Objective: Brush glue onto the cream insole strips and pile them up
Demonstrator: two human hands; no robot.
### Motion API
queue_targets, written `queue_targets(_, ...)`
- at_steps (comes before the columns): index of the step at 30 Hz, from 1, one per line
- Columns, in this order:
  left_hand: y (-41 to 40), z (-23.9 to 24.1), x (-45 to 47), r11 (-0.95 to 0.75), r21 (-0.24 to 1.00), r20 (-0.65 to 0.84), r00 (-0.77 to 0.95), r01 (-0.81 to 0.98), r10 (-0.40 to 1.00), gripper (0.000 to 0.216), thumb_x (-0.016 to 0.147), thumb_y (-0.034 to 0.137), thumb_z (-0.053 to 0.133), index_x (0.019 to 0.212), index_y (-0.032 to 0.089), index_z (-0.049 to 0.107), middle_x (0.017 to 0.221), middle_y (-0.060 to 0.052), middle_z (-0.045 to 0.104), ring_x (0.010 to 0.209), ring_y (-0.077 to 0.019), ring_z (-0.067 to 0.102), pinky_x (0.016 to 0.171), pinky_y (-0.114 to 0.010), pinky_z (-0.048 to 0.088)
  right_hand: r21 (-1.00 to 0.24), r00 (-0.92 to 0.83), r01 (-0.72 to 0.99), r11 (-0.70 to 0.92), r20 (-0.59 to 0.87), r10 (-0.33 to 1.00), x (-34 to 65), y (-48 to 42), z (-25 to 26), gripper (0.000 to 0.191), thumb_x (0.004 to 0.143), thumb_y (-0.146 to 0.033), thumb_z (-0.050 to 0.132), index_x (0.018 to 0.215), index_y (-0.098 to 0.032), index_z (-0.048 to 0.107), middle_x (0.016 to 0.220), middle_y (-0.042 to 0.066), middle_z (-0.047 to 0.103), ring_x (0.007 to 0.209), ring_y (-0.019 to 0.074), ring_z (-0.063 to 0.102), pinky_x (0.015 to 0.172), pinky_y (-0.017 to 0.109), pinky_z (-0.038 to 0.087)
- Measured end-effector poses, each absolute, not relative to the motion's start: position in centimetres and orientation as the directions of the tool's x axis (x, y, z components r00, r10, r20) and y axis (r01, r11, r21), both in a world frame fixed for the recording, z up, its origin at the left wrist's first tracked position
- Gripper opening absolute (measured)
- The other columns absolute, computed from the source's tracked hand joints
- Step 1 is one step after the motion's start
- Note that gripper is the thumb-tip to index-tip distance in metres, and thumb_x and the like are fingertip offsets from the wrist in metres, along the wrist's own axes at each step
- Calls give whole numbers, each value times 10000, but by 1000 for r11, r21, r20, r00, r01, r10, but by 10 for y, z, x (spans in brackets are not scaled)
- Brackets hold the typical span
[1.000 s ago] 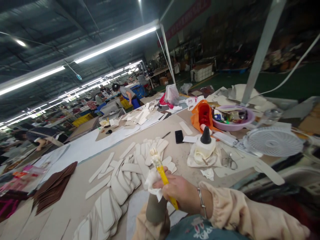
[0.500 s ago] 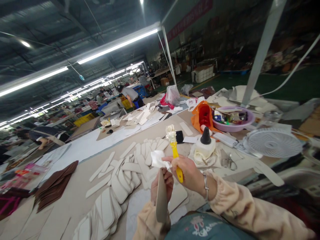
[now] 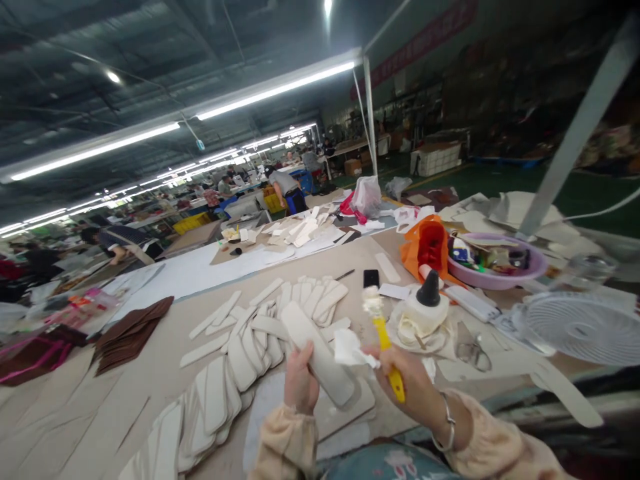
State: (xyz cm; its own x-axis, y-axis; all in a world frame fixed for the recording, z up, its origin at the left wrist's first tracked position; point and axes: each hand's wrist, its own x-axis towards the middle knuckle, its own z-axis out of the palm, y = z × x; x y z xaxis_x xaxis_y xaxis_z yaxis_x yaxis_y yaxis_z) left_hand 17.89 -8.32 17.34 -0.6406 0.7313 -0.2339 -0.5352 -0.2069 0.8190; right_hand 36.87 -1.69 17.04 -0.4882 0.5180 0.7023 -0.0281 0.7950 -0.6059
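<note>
My left hand [image 3: 301,381] is closed round the edge of a long off-white panel with rounded ends [image 3: 317,353], its broad face turned up. In my right hand [image 3: 407,387] is a yellow-handled brush [image 3: 383,333], bristles up and caked with a pale substance. The same hand pinches a crumpled white paper or tissue [image 3: 349,347], close to the panel's right side. Many similar panels [image 3: 245,360] lie overlapped on the table to the left. A white bottle with a black cone cap [image 3: 429,293] stands beyond my right hand.
Brown pieces [image 3: 131,333] are stacked at left. At right are an orange bag [image 3: 425,247], a purple basin [image 3: 500,277] of small items, a white fan [image 3: 580,328] and glasses [image 3: 474,352]. A slanted metal post [image 3: 575,133] rises behind. Co-workers stand farther off.
My left hand has turned the panel from edge-on to face-up and raised it. My right hand, still with brush and white paper, is now right of the panel. The view has shifted left.
</note>
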Motion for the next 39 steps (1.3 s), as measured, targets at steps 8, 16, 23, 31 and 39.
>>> queue_targets(8, -113, 175, 167, -327, 804, -213, -754, -496, 621, 360, 659, 222, 681, 997, 149, 582, 864, -41, 675, 772, -133, 615, 741, -250, 468, -320, -760, 335, 886, 465, 454, 405, 47, 40, 202, 762, -64, 431, 826, -206, 559, 929, 86, 657, 918, 225, 589, 740, 336, 504)
queue_targets(16, -121, 187, 180, -415, 776, -195, -807, -474, 557, 427, 665, 239, 682, 1063, 173, 544, 877, -39, 674, 802, -146, 617, 777, -274, 459, -517, -676, 429, 741, 360, 643, 399, 37, 41, 323, 677, -160, 508, 996, -208, 515, 881, 77, 645, 924, 273, 593, 829, 449, 465)
queue_targets(23, -107, 189, 200, -480, 734, -198, -827, -481, 526, 415, 668, 242, 676, 1052, 171, 537, 889, -39, 662, 777, -130, 603, 767, -267, 455, -974, -715, -31, 226, 180, 676, 353, -19, 138, 311, 739, -334, 620, 774, -239, 326, 1052, 91, 624, 833, 212, 634, 696, 352, 529)
queue_targets(31, -112, 193, 203, -488, 723, -146, -799, -488, 583, 348, 672, 211, 668, 992, 180, 534, 867, -22, 645, 741, -119, 581, 709, -247, 443, -984, -636, 32, 173, 113, 763, 341, -38, 139, 367, 709, -411, 633, 718, -238, 310, 590, -64, 443, 511, 122, 457, 478, 230, 422)
queue_targets(39, -120, 198, 153, -488, 653, -187, -747, -580, 638, 215, 719, 353, 625, 810, 167, 569, 697, 21, 584, 610, -74, 528, 623, -203, 425, -911, -553, 82, 405, 296, 778, 332, -52, 130, 326, 737, -469, 570, 675, -234, 354, 581, -63, 355, 467, 106, 378, 453, 208, 368)
